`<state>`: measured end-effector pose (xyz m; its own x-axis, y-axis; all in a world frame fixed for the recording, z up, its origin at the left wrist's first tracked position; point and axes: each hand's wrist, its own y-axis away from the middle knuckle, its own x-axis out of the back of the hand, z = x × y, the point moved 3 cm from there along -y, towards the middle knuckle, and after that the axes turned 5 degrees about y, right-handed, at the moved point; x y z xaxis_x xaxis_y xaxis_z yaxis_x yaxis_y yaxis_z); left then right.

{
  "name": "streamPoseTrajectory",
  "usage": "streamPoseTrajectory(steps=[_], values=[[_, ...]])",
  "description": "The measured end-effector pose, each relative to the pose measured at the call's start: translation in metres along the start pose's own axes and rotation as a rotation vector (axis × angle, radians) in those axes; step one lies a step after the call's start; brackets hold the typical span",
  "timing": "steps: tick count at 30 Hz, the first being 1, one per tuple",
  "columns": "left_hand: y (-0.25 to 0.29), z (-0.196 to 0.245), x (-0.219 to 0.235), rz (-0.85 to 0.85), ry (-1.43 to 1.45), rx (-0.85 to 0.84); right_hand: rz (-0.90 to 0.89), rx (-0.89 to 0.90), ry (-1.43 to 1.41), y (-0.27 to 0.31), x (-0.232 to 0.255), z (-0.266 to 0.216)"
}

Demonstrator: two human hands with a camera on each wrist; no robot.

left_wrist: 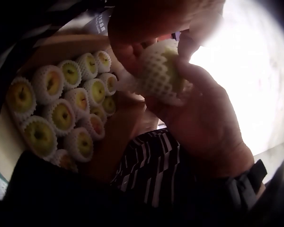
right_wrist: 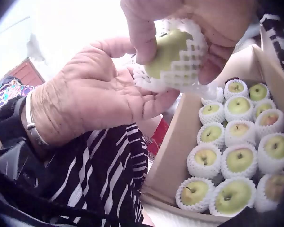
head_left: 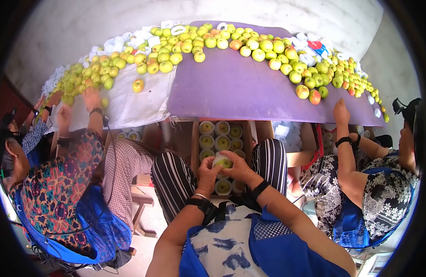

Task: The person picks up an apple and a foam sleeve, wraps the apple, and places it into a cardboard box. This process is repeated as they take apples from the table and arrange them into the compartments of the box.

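Observation:
In the head view, both hands meet over an open carton [head_left: 195, 143] between the knees. They hold a green apple [right_wrist: 168, 51] partly covered by a white foam net [right_wrist: 187, 68]. The right hand [head_left: 240, 171] grips the netted apple from above, its thumb on the bare green skin and its fingers round the far side. Palm up, the left hand [head_left: 207, 174] cups the net from below and from the side, with its fingers under the lower edge. Rows of apples in foam nets [right_wrist: 240, 158] fill the carton, stems or blossom ends showing.
Loose apples [head_left: 266, 46] and white foam nets [head_left: 115, 45] lie heaped along the back of a table with a purple mat [head_left: 222, 87]. A person [head_left: 60, 184] sits on the left, reaching to the heap, and another [head_left: 360, 184] on the right. Other cartons [head_left: 301, 143] stand alongside.

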<state>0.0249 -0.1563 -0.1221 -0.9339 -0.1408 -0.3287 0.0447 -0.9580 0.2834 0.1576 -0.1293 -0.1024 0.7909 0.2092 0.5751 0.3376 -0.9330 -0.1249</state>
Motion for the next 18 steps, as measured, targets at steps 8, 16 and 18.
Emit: streamPoseTrajectory(steps=[8,16,18], values=[[0.000,0.003,0.005,0.166,0.024,0.053,-0.073,-0.377,-0.372,-0.005,0.008,0.008],[-0.003,0.000,0.001,0.081,-0.499,-0.148,0.035,-0.254,-0.052,-0.005,0.014,0.002],[0.007,0.017,-0.015,0.069,-0.057,0.056,0.022,-0.158,0.140,-0.004,0.017,-0.007]])
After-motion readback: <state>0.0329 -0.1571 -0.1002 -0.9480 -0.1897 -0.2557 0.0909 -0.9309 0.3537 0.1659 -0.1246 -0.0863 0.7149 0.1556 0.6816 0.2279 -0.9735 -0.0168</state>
